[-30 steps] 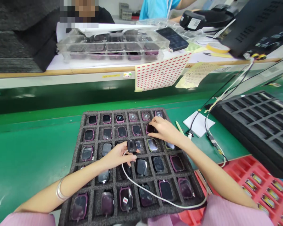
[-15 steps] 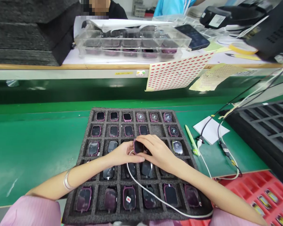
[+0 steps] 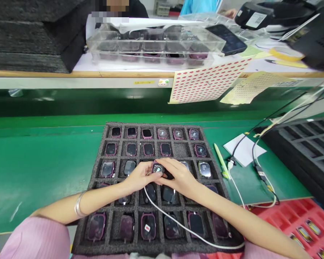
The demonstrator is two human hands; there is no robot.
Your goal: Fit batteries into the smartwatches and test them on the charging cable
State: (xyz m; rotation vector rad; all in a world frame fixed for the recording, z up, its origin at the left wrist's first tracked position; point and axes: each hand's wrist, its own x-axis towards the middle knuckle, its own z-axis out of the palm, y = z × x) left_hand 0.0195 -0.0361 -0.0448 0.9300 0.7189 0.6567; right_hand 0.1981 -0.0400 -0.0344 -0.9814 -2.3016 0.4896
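A dark foam tray [image 3: 97, 169] with square pockets lies on the green belt, most pockets holding a pink-rimmed smartwatch body. Over its middle both hands meet on one watch body [image 3: 158, 168] whose screen is lit. My left hand [image 3: 139, 177] pinches it from the left, together with the charging puck at the end of a white cable [image 3: 183, 230]. My right hand [image 3: 176, 176] grips the watch from the right. One pocket [image 3: 180, 149] in the second row is empty.
A green pen [image 3: 220, 160], white paper [image 3: 244, 149] and cables lie right of the tray. A black empty foam tray [image 3: 307, 144] and a red tray [image 3: 299, 223] sit at right. Across the belt are clear plastic trays [image 3: 153, 45], sticker sheets [image 3: 207, 81] and other people.
My right hand lifted a watch from the second row and brought it to my left hand at mid-tray. The watch's screen has lit up since half a second ago.
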